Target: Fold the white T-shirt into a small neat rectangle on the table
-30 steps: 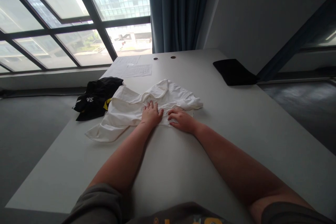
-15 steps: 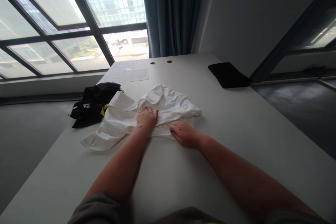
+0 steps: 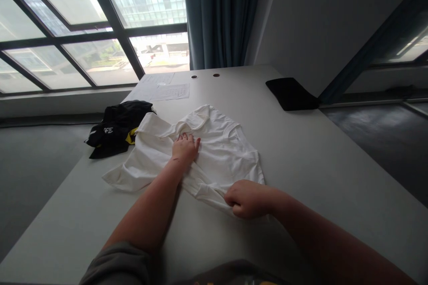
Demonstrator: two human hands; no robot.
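Our left hand (image 3: pixel 185 149) lies open, pinning white T-shirt (image 3: pixel 220 156) to bench (image 3: pixel 310 164); right hand (image 3: pixel 248 199) clenches hem (image 3: pixel 210 197), keeping cloth taut.

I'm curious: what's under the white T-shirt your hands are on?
The pale table shows around the white T-shirt, but the part beneath the shirt is covered, so I cannot see it.

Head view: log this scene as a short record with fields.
Left hand: flat on white T-shirt
Right hand: fingers curled on the shirt's lower edge
Shirt: spread out, wrinkled, on white table
Beside shirt: black garment with yellow patch, touching it
Farther off: papers, black pad
Behind table: window, blue curtain
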